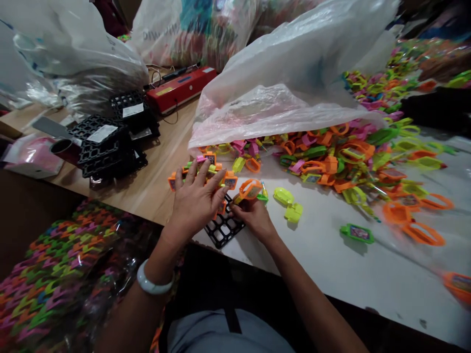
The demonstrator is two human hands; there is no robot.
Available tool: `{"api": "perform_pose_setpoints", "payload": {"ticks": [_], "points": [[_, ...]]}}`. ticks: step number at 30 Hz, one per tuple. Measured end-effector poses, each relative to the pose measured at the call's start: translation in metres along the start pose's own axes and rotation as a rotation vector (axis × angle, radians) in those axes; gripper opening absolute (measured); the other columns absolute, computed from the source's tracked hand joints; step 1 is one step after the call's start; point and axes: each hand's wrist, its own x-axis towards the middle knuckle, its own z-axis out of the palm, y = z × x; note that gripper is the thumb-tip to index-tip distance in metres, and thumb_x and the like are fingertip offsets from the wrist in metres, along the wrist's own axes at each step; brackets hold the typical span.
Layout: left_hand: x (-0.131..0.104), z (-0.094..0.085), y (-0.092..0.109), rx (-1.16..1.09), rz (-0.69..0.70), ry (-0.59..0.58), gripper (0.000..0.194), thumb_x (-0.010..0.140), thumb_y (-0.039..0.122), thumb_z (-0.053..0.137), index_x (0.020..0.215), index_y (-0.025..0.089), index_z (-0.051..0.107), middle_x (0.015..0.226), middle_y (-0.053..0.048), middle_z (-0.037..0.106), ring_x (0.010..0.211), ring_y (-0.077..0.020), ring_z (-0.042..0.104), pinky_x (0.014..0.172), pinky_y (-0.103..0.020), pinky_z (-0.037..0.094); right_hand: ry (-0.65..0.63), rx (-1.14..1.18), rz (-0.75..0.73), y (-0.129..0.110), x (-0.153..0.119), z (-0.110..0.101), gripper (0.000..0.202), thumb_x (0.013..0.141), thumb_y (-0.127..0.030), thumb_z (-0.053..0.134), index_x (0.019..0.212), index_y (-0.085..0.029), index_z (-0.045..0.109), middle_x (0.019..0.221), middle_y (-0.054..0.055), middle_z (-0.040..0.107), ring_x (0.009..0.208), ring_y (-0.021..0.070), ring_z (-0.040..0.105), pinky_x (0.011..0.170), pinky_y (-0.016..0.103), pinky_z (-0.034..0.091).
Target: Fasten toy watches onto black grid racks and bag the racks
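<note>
My left hand (195,203) lies palm down with its fingers spread over several bright plastic pieces, among them an orange piece with a picture panel (230,181). These rest on a black plastic grid tray (222,234), partly covered by the hand. At the tray's right edge, my right hand (255,218) is closed, its fingertips at an orange looped plastic toy piece (250,189). A green bit shows just beside those fingers. Two yellow plastic pieces (293,212) lie to the right of this hand, and a green piece with a picture panel (356,233) lies farther right.
A large pile of looped toy pieces (331,162) spills from a clear plastic bag (279,103). Stacked black grid trays (99,142) stand at left, near a red sealer-like machine (180,90). Below the table edge, a bag holds many colourful pieces (55,279).
</note>
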Motion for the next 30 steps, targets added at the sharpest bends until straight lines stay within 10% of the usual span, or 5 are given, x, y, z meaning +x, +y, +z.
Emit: {"api": "perform_pose_setpoints", "payload": {"ticks": [8, 20, 25, 30], "points": [[-0.001, -0.001, 0.0, 0.015, 0.003, -0.011, 0.052, 0.101, 0.055, 0.031, 0.145, 0.034, 0.05, 0.16, -0.008, 0.039, 0.15, -0.0347, 0.029, 0.119, -0.063, 0.019, 0.122, -0.411, -0.244, 0.011, -0.002, 0.005, 0.014, 0.08, -0.031, 0.062, 0.073, -0.02, 0.065, 0.066, 0.002, 0.068, 0.058, 0.0169, 0.059, 0.055, 0.027, 0.045], [0.018, -0.003, 0.019, 0.0, 0.237, -0.102, 0.047, 0.102, 0.05, 0.037, 0.144, 0.035, 0.05, 0.16, -0.005, 0.036, 0.152, -0.0373, 0.022, 0.117, -0.074, 0.005, 0.061, -0.955, -0.266, -0.003, -0.005, 0.027, 0.034, 0.091, -0.013, 0.048, 0.117, -0.016, 0.069, 0.107, 0.012, 0.075, 0.084, 0.0229, 0.069, 0.065, 0.027, 0.047], [0.02, 0.002, 0.02, 0.019, 0.223, -0.106, 0.046, 0.103, 0.047, 0.035, 0.144, 0.033, 0.051, 0.16, -0.004, 0.037, 0.151, -0.038, 0.021, 0.118, -0.073, 0.009, -0.001, -0.778, -0.356, -0.003, -0.012, 0.001, 0.028, 0.084, -0.007, 0.051, 0.102, -0.017, 0.071, 0.097, 0.008, 0.075, 0.081, 0.0196, 0.068, 0.068, 0.026, 0.049], [0.016, 0.003, 0.017, 0.04, 0.223, -0.072, 0.048, 0.104, 0.045, 0.032, 0.148, 0.033, 0.044, 0.16, -0.005, 0.037, 0.151, -0.0345, 0.023, 0.121, -0.066, 0.014, 0.297, -0.783, -0.486, -0.034, 0.03, -0.036, 0.03, 0.092, -0.012, 0.043, 0.105, -0.019, 0.07, 0.104, 0.009, 0.07, 0.091, 0.0205, 0.064, 0.083, 0.03, 0.048]]}}
